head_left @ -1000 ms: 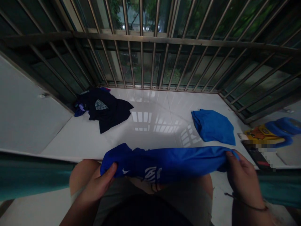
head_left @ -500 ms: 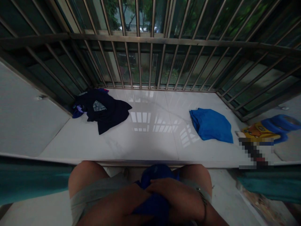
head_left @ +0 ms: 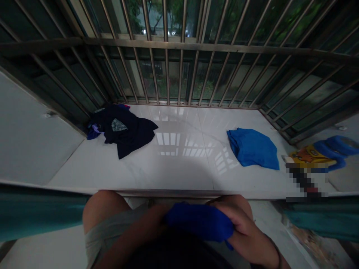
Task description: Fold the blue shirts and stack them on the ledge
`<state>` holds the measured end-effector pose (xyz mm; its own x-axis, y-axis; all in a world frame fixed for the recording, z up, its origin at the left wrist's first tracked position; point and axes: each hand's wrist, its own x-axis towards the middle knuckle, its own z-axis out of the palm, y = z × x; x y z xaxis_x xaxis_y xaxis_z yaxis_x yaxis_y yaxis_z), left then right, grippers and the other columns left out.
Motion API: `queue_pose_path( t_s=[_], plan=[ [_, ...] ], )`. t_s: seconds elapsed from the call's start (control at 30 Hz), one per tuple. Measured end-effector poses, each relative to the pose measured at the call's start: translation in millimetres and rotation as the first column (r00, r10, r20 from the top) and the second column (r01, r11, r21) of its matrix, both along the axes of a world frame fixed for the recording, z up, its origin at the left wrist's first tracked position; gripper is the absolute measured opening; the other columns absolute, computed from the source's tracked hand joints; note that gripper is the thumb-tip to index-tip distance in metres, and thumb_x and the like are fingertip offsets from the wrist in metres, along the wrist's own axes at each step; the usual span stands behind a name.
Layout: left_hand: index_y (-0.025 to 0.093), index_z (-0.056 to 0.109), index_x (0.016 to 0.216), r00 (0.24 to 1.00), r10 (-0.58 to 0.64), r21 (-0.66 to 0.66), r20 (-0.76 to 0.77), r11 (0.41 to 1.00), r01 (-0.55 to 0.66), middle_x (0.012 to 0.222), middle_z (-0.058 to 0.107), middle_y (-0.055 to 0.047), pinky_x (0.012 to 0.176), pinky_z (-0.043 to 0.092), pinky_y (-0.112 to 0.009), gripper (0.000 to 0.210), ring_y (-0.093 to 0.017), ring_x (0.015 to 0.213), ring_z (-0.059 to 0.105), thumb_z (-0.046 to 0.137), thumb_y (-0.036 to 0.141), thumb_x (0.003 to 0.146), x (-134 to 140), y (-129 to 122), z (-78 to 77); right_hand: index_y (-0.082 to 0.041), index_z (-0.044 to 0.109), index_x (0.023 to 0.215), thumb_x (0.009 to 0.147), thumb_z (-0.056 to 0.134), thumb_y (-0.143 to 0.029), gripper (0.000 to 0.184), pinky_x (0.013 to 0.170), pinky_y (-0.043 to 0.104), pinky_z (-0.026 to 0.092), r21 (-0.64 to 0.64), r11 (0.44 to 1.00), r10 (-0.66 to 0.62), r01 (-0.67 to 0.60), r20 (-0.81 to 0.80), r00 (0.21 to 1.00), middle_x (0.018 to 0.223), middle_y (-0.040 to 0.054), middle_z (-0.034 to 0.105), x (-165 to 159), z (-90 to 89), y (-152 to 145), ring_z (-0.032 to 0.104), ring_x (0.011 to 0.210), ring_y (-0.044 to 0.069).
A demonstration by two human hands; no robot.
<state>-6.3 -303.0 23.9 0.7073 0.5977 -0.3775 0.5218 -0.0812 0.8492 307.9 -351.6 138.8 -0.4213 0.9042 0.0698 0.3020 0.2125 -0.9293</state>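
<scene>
Over my lap a deep blue piece of clothing (head_left: pixel 199 222) is stretched between my two hands; its exact kind does not show. My right hand (head_left: pixel 241 224) is closed around its right edge, thumb on top. At its left edge my left hand (head_left: pixel 157 216) grips the cloth, its fingertips dark and partly hidden. On the white ledge ahead, a folded bright blue garment (head_left: pixel 254 149) lies to the right. A dark navy garment (head_left: pixel 131 130) with a grey patterned triangle lies heaped on other clothes to the left.
Metal window bars (head_left: pixel 179 45) close off the back of the tiled ledge (head_left: pixel 182 172). A yellow and blue container (head_left: pixel 314 155) lies on the ledge's right end, beside a pixelated dark object. Teal curtains (head_left: pixel 39 216) hang at both sides. My knees are against the ledge's front edge.
My hands have moved apart from their crossed position, the right one outward. The bunched blue clothing is now spread wider between them. The garments on the ledge stay put.
</scene>
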Motion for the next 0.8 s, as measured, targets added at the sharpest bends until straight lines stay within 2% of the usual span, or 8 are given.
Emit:
queue_pose_path(
  t_s=[0.07,0.17,0.33,0.43,0.5,0.6,0.73,0.8],
  plan=[
    [0.029,0.084,0.123,0.992,0.129,0.091,-0.003,0.988,-0.128,0.132,0.085,-0.004,0.115,0.056,-0.04,0.034,-0.029,0.123,0.076,0.063,0.029,0.096,-6.1,8.1,-13.5,-0.027,0.088,0.115,0.112,0.066,-0.054,0.035,0.08,0.03,0.065,0.06,0.995,-0.082,0.08,0.03,0.996,0.089,0.0066,0.082,11.8,2.8,-0.9,0.077,0.084,0.023],
    [0.026,0.081,0.112,0.945,0.328,0.179,0.01,0.929,-0.324,0.115,0.087,-0.006,0.103,0.06,-0.038,0.027,-0.028,0.111,0.078,0.06,0.031,0.096,-23.9,22.1,-16.9,-0.028,0.089,0.11,0.107,0.071,-0.061,0.037,0.082,0.032,0.067,0.135,0.95,-0.293,0.281,0.077,0.953,0.088,0.0062,0.083,34.4,-1.7,-4.6,0.08,0.086,0.025],
    [0.024,0.079,0.098,0.879,0.455,0.23,0.145,0.848,-0.477,0.087,0.08,-0.002,0.075,0.059,-0.027,0.026,-0.021,0.081,0.074,0.063,0.042,0.103,-60.5,35.7,32.2,-0.025,0.087,0.109,0.1,0.077,-0.071,0.048,0.057,0.024,0.06,0.048,0.827,-0.562,0.56,0.021,0.827,0.078,0.0035,0.077,71.7,-15.0,-7.9,0.072,0.064,0.019],
    [0.023,0.083,0.094,0.897,0.397,0.263,0.197,0.86,-0.438,0.087,0.083,-0.003,0.073,0.06,-0.025,0.03,-0.019,0.078,0.075,0.068,0.048,0.104,-86.9,36.6,63.3,-0.024,0.084,0.104,0.1,0.078,-0.071,0.048,0.053,0.022,0.054,-0.054,0.799,-0.6,0.599,-0.012,0.8,0.073,0.0022,0.072,85.6,-15.8,-6.5,0.065,0.06,0.017],
    [0.023,0.084,0.097,0.9,0.376,0.3,0.22,0.852,-0.429,0.093,0.085,-0.006,0.076,0.062,-0.025,0.032,-0.021,0.082,0.078,0.072,0.052,0.103,-105.3,36.0,72.6,-0.024,0.083,0.101,0.1,0.078,-0.071,0.047,0.053,0.022,0.053,-0.091,0.779,-0.624,0.62,-0.016,0.781,0.076,0.0031,0.072,91.3,-16.0,-6.0,0.064,0.061,0.017],
    [0.024,0.086,0.108,0.909,0.388,0.335,0.15,0.845,-0.416,0.099,0.087,-0.007,0.08,0.064,-0.026,0.033,-0.022,0.087,0.08,0.075,0.055,0.101,-127.0,37.0,73.0,-0.024,0.084,0.103,0.101,0.076,-0.069,0.045,0.05,0.022,0.051,-0.117,0.763,-0.64,0.636,-0.004,0.768,0.076,0.0031,0.073,98.7,-20.0,-7.4,0.062,0.059,0.016],
    [0.031,0.084,0.123,0.972,0.233,0.354,-0.034,0.912,-0.207,0.103,0.087,-0.002,0.081,0.063,-0.026,0.042,-0.022,0.089,0.08,0.086,0.058,0.091,-135.9,43.5,67.9,-0.028,0.087,0.116,0.093,0.083,-0.069,0.047,0.054,0.025,0.059,-0.03,0.757,-0.652,0.653,0.041,0.757,0.092,0.0058,0.084,114.4,-27.5,-11.5,0.072,0.065,0.02],
    [0.033,0.085,0.118,0.979,0.168,0.359,-0.114,0.926,-0.117,0.104,0.086,-0.001,0.083,0.062,-0.026,0.035,-0.023,0.093,0.08,0.085,0.056,0.091,-134.3,47.7,66.4,-0.03,0.089,0.116,0.088,0.089,-0.065,0.045,0.067,0.03,0.069,0.042,0.766,-0.643,0.642,0.084,0.761,0.108,0.0076,0.088,124.6,-28.3,-13.3,0.081,0.079,0.025]
  ],
)
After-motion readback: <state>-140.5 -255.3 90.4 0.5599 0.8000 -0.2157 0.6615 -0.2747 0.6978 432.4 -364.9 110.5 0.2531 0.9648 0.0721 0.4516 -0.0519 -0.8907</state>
